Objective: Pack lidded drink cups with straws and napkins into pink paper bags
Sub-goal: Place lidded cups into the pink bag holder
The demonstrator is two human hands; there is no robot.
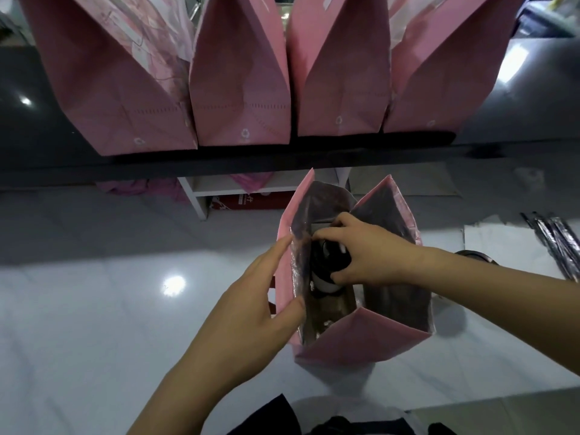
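An open pink paper bag (361, 337) with a silvery lining stands on the white counter in front of me. Inside it sits a drink cup with a dark lid (326, 265). My right hand (364, 252) reaches into the bag's mouth, fingers curled around the top of the cup. My left hand (263, 296) lies flat against the bag's left wall, with the thumb hooked over its rim, holding the bag open. Only part of the cup shows under my fingers.
Several pink paper bags (241, 89) stand in a row on a dark raised shelf (37, 146) at the back. Wrapped straws (558, 243) lie at the right on a white sheet (502, 243). A round dark object (477, 255) sits behind my right forearm.
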